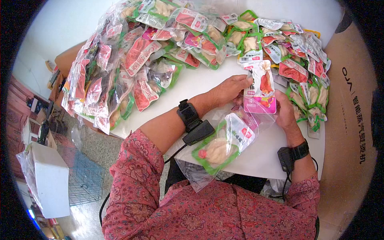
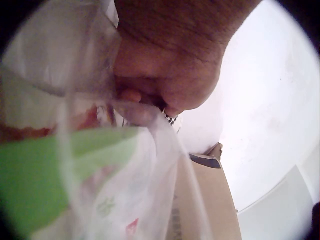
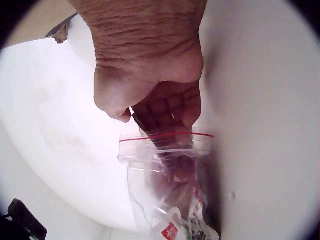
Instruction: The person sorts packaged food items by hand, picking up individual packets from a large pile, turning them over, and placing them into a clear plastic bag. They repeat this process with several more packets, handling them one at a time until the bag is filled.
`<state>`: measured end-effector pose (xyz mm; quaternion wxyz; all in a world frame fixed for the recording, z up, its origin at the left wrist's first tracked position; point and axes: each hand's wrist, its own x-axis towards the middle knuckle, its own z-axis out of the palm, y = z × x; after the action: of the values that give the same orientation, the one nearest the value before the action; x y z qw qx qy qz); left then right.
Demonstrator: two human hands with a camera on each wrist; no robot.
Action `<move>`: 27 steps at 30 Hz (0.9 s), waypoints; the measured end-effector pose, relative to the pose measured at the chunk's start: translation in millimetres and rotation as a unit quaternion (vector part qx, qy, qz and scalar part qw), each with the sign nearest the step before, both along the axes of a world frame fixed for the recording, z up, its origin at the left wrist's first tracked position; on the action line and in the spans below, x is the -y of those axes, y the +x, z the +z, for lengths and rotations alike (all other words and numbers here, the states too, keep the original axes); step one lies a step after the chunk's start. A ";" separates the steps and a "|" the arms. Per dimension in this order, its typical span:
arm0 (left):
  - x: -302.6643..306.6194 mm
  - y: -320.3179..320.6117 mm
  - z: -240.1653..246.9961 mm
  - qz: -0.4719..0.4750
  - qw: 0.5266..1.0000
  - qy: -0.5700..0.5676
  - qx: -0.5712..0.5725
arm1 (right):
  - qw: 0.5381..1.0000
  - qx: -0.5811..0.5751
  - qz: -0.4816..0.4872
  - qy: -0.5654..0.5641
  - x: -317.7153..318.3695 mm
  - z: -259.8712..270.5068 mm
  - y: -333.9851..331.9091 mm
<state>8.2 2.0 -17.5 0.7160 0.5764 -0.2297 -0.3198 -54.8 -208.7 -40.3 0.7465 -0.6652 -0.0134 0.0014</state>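
In the head view, a white and pink snack packet (image 1: 260,90) with a picture of a reddish piece of meat stands between my two hands. My left hand (image 1: 228,90) pinches its left edge near the top, the thumb at the side. My right hand (image 1: 285,110) holds its right edge lower down. Below them hangs a clear zip bag (image 1: 196,178) with a green-edged chicken packet (image 1: 218,150) in it. In the right wrist view, the bag's red zip line (image 3: 165,135) crosses my right fingers, which show through the plastic. Plastic also overlaps my left fingers (image 2: 142,112) in the left wrist view.
A large heap of sealed packets (image 1: 144,52) covers the table's (image 1: 192,86) left and back. Another pile (image 1: 296,60) lies at the back right. A tall cardboard box (image 1: 348,120) stands along the right edge. A wire cage (image 1: 84,176) and a white box (image 1: 50,180) are on the left.
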 end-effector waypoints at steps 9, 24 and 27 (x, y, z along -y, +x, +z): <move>0.0 -0.6 0.2 -0.010 1.000 -0.018 0.004 | 0.999 0.033 0.029 -0.001 13.5 -14.9 6.2; 0.7 0.8 -2.4 -0.007 1.000 -0.007 -0.007 | 0.997 0.043 0.031 -0.063 19.2 -15.8 6.7; -1.4 -0.7 1.9 -0.009 1.000 -0.007 -0.006 | 0.997 0.046 0.033 -0.057 19.5 -17.1 6.7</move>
<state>7.5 3.4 -15.6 0.7185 0.5671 -0.2332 -0.3283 -48.1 -228.2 -57.4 0.7057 -0.7050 -0.0696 -0.0039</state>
